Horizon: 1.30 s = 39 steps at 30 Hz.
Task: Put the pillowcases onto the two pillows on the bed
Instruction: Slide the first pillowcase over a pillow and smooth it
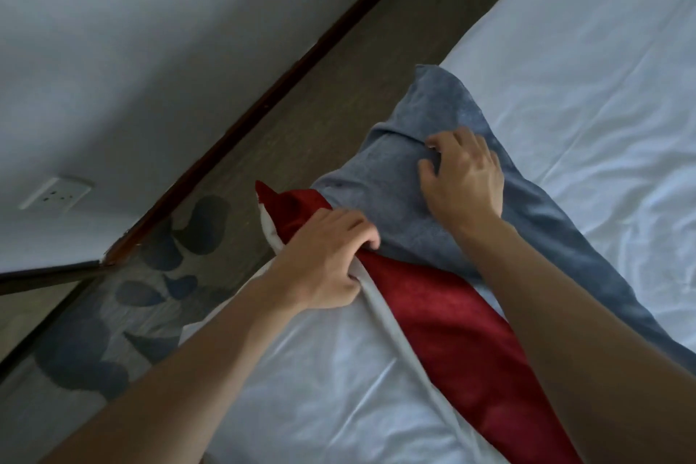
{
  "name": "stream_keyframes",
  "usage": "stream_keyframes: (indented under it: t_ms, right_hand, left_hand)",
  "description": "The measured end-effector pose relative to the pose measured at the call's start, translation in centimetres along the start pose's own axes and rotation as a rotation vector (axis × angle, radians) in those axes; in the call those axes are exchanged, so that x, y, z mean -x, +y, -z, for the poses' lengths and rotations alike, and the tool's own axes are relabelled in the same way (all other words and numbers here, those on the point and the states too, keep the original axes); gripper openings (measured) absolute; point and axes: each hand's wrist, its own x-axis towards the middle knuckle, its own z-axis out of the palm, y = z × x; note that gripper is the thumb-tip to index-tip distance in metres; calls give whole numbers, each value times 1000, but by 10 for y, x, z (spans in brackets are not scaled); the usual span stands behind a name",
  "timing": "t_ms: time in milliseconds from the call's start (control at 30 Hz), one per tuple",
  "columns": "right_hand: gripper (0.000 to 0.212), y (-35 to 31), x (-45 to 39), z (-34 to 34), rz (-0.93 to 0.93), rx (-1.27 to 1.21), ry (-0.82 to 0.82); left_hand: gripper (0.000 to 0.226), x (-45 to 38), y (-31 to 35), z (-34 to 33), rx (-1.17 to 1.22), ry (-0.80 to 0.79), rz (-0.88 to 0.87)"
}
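Red fabric with a white edge, the pillow (444, 316), is bunched in the curled fingers of the left hand (327, 260) just where it enters the mouth of the blue-grey pillowcase (380, 196), while the right hand (464, 177) pinches a fold of that pillowcase further up. The pillow lies slantwise near the edge of the bed, on the white sheet (587, 60), its far end inside the case. Beside the bed lie a leaf-patterned rug (150, 298), a dark floor (339, 87) and a white wall with a socket (56, 193).
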Motion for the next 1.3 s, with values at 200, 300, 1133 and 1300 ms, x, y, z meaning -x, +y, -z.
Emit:
stream_keyframes:
  t_ms: [200, 300, 1133, 1300]
  right_hand:
    - [23, 12, -18, -10, -38, -17, 0]
    - [24, 22, -29, -10, -85, -32, 40]
    - [13, 60, -97, -15, -218, -54, 35]
    - [18, 74, -87, -4, -227, -71, 64]
  left_hand:
    - [40, -69, 21, 11, 255, -148, 29]
    - [25, -115, 16, 8, 59, 176, 66]
    - [33, -255, -1, 36, -281, 245, -170]
    - [19, -265, -2, 34, -331, 302, -76]
